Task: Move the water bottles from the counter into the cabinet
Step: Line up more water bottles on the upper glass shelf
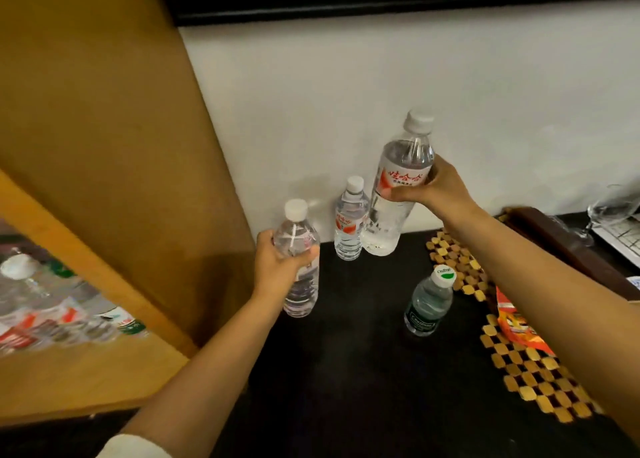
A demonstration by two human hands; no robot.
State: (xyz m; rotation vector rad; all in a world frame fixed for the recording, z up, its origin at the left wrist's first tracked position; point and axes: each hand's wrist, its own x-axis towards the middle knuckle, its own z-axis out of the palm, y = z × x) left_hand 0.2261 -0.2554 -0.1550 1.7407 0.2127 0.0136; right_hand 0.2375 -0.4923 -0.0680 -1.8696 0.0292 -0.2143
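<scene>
Gripping one bottle in each hand, the person stands at the counter (346, 371). The left hand (277, 267) wraps a small bottle (301, 260) at its upper body; whether its base is on the counter cannot be told. The right hand (429, 187) curls round the label of a tall bottle (398, 187), which is tilted and appears lifted. Two more stand on the counter: a clear bottle (349, 222) by the wall and a green-label bottle (429, 305) nearer. The cabinet (86, 319) at left shows bottles behind its glass.

Risks, as judged: the tall bottle, just beside the clear bottle, could topple it when swung left; the right forearm passes above the green-label bottle and could clip its cap.
</scene>
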